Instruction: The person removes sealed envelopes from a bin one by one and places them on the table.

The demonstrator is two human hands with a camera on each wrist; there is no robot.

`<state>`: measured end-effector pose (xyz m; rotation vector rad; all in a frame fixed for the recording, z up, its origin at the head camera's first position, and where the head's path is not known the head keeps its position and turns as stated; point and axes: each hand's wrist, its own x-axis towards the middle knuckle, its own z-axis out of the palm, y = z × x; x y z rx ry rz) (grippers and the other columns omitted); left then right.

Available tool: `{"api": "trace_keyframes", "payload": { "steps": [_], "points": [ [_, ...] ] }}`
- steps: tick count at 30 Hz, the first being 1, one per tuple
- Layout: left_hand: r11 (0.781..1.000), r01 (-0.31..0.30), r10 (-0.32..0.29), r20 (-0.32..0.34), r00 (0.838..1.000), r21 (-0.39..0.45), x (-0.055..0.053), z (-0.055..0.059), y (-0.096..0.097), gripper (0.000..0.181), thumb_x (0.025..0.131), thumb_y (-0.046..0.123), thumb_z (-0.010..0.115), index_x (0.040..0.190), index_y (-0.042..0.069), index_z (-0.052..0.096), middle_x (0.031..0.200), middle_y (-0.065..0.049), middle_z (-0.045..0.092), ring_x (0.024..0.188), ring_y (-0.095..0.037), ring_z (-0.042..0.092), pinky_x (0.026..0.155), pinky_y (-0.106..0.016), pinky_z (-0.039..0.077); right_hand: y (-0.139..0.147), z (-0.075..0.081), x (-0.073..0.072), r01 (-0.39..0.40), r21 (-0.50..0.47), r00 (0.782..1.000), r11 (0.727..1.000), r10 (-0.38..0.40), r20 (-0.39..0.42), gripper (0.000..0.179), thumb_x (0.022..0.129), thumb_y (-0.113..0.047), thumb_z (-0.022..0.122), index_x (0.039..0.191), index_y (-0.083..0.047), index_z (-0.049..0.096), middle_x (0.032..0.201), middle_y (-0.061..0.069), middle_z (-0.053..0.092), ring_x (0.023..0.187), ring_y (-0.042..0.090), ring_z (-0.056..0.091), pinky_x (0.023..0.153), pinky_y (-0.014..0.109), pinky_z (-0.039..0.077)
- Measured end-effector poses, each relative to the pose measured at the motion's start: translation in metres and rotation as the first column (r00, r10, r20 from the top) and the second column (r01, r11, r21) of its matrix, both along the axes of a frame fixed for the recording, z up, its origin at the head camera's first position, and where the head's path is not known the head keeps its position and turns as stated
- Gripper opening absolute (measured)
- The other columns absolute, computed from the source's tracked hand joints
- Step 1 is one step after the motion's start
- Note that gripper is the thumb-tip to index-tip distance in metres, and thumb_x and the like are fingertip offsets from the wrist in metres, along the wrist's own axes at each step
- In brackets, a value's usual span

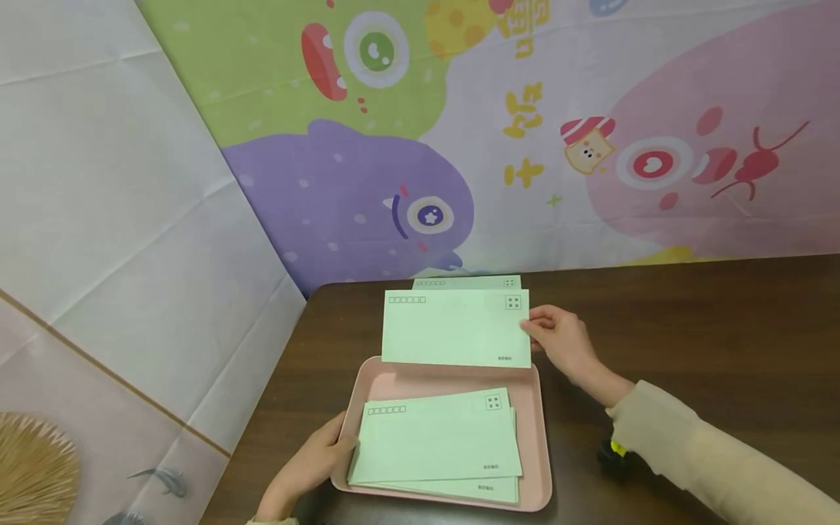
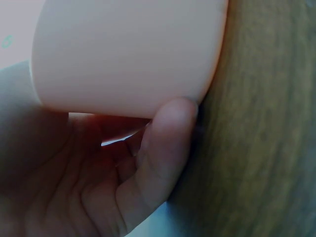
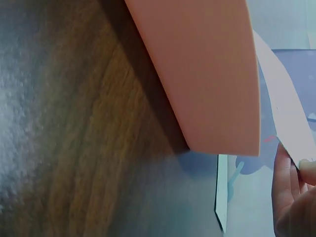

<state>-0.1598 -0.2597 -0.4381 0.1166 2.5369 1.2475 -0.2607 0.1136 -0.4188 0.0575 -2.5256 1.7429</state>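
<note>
My right hand [image 1: 563, 337] pinches the right edge of a pale green envelope [image 1: 453, 328] between thumb and fingers. The envelope is held above the far end of a pink tray [image 1: 545, 474]. Partly hidden behind it, another pale green envelope [image 1: 466, 282] lies at the table's far edge. Several more envelopes [image 1: 436, 441] lie overlapping inside the tray. My left hand [image 1: 318, 456] grips the tray's left side, with the thumb at the rim. In the left wrist view, a fingertip presses low against the tray's outer wall [image 2: 133, 59].
The tray stands on a dark brown wooden table [image 1: 722, 350]. Behind the table hangs a cloth with cartoon figures [image 1: 394, 197], and a pale wall covering [image 1: 131, 182] is at the left. A small black thing with a yellow part [image 1: 615, 458] shows beside the right sleeve.
</note>
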Motion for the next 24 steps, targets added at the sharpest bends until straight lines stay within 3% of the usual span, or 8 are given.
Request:
{"api": "trace_keyframes", "payload": {
  "steps": [24],
  "points": [
    [1.0,-0.01,0.01,-0.001,1.0,-0.014,0.0,0.001,0.0,0.038,0.094,0.016,0.043,0.13,0.005,0.044,0.111,-0.011,0.056,0.094,-0.019,0.053,0.081,-0.034,0.042,0.008,-0.012,-0.021,0.036,0.07,0.998,0.997,-0.04,0.044,0.03,0.09,-0.02,0.057,0.108,0.004,0.058,0.102,0.022,0.063,0.071,0.018,0.064,0.065,0.031,0.053]
  ]
}}
